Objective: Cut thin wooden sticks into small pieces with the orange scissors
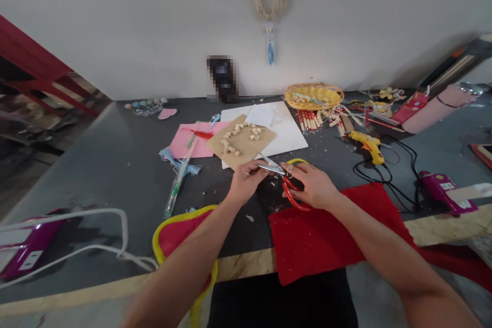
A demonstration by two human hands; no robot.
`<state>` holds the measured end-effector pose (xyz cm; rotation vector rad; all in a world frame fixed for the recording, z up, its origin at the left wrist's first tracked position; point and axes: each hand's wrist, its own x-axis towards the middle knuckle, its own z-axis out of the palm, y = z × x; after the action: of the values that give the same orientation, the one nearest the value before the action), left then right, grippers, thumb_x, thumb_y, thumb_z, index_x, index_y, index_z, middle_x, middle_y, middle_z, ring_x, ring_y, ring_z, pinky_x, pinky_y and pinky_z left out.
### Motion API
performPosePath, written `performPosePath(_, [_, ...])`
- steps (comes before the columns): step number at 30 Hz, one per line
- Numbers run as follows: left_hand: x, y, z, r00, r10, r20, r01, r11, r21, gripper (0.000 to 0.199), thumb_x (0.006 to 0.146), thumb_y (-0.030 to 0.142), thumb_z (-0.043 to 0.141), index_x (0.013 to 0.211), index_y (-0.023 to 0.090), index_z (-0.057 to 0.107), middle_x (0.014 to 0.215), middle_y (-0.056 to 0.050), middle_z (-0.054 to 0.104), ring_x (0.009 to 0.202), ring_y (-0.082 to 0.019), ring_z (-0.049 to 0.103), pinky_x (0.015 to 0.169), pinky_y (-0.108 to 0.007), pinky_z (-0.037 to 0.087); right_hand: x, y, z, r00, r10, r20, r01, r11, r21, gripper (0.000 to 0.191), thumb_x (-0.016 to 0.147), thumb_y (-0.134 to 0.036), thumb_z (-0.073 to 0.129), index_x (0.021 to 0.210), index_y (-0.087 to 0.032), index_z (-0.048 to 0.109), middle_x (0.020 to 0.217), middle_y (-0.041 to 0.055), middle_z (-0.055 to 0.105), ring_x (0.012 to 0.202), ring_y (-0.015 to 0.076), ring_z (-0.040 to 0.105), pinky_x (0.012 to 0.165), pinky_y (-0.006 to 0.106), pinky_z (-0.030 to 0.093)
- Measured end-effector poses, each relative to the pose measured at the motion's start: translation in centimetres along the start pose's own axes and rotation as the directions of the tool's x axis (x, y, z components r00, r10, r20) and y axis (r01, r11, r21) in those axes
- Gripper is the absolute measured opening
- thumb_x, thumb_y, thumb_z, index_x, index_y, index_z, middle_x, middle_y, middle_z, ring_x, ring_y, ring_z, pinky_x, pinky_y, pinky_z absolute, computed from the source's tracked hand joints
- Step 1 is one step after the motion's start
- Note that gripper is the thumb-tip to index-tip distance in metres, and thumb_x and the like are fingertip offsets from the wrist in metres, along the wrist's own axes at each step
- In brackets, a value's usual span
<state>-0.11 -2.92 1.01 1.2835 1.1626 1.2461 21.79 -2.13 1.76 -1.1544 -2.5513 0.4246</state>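
Scissors with red handles (293, 196) are in my right hand (313, 184), its fingers closed around the loops. Their silver blades point left, with the tips at the fingers of my left hand (248, 178). That left hand is pinched shut; whatever it holds at the blades is too small to make out. Just beyond the hands lies a sheet of brown paper (246, 148), on which small cream-coloured clusters (230, 138) form a broken curve. A red cloth (319, 241) is spread below my right hand. Small pale scraps (272, 183) are scattered on the dark table under the scissors.
A yellow glue gun (368, 146) with a black cord lies right, near a pink bottle (438, 107). A yellow basket (313, 96) stands at the back. Pink paper (180, 138) and blue tassels (179, 161) lie left. Purple power strips (448, 192) sit at both sides.
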Motion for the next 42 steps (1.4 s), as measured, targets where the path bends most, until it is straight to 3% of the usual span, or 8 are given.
performPosePath(8, [-0.2,-0.6,-0.2,0.98,0.142,-0.14,-0.095,0.948,0.302,0.025,0.086,0.033,0.058,0.101,0.015,0.069,0.085,-0.007,0.075,0.075,-0.017,0.068,0.073,-0.029,0.052,0.6,5.2,-0.1,0.877,0.317,-0.36,-0.348,0.937,-0.022,0.07,0.079,-0.044,0.065,0.139,-0.014,0.044,0.119,0.0149,0.062,0.111,0.0319,0.055,0.098,0.046,0.045])
performPosePath(13, [-0.3,-0.8,-0.1,0.945,0.32,-0.063,-0.26,0.857,0.445,0.017,0.089,0.026,0.055,0.094,0.017,0.069,0.081,-0.005,0.073,0.072,-0.015,0.064,0.069,-0.027,0.051,0.6,6.7,0.8,0.875,0.347,-0.338,-0.399,0.912,-0.096,0.064,0.075,-0.044,0.066,0.129,-0.011,0.053,0.122,0.0161,0.061,0.113,0.0339,0.05,0.097,0.046,0.042])
performPosePath(19, [-0.2,-1.0,0.3,0.924,0.38,-0.041,-0.321,0.831,0.454,0.014,0.089,0.021,0.055,0.092,0.019,0.069,0.079,-0.005,0.073,0.079,-0.017,0.064,0.07,-0.028,0.051,0.6,6.0,1.4,0.912,0.317,-0.26,-0.373,0.905,-0.204,0.065,0.079,-0.041,0.058,0.134,-0.008,0.048,0.126,0.0186,0.058,0.118,0.032,0.049,0.101,0.045,0.037])
performPosePath(23, [-0.5,-1.0,0.6,0.898,0.44,0.019,-0.393,0.781,0.486,0.014,0.088,0.018,0.055,0.091,0.02,0.069,0.08,-0.004,0.072,0.083,-0.018,0.063,0.074,-0.03,0.052,0.4,5.0,0.3,0.931,0.351,-0.097,-0.363,0.877,-0.315,0.068,0.083,-0.042,0.054,0.139,-0.005,0.042,0.136,0.0205,0.052,0.125,0.0338,0.045,0.104,0.048,0.035])
performPosePath(26, [-0.6,-1.0,0.8,0.88,0.474,0.044,-0.436,0.765,0.474,0.015,0.088,0.017,0.055,0.09,0.02,0.07,0.076,-0.004,0.071,0.08,-0.018,0.062,0.073,-0.03,0.052,1.1,3.9,-2.0,0.91,0.413,0.036,-0.355,0.821,-0.447,0.063,0.084,-0.047,0.053,0.138,-0.016,0.046,0.136,0.0164,0.054,0.119,0.0387,0.049,0.092,0.053,0.042])
performPosePath(29, [-0.6,-1.0,0.9,0.872,0.489,0.029,-0.451,0.778,0.436,0.017,0.088,0.015,0.054,0.091,0.02,0.07,0.078,-0.004,0.072,0.081,-0.018,0.062,0.073,-0.03,0.052,4.2,2.5,-4.4,0.943,0.321,0.085,-0.243,0.842,-0.483,0.048,0.093,-0.043,0.042,0.132,-0.019,0.052,0.129,0.0138,0.059,0.116,0.0337,0.053,0.093,0.048,0.044])
performPosePath(33, [-0.5,-0.9,0.7,0.885,0.465,0.013,-0.428,0.804,0.413,0.016,0.088,0.017,0.054,0.089,0.02,0.07,0.077,-0.004,0.072,0.08,-0.018,0.062,0.074,-0.03,0.052,12.2,0.5,-5.3,0.985,0.144,0.096,-0.084,0.882,-0.464,0.049,0.095,-0.032,0.039,0.143,-0.018,0.039,0.132,0.0132,0.056,0.118,0.0273,0.054,0.095,0.038,0.045])
performPosePath(42, [-0.2,-0.7,0.3,0.902,0.432,-0.024,-0.402,0.857,0.324,0.02,0.082,0.007,0.053,0.085,0.021,0.066,0.073,-0.003,0.071,0.074,-0.018,0.06,0.071,-0.032,0.051,28.8,-0.7,0.5,0.981,0.034,0.191,0.096,0.771,-0.63,0.059,0.092,-0.011,0.031,0.15,-0.026,0.028,0.119,0.0172,0.061,0.106,0.0285,0.058,0.082,0.038,0.045])
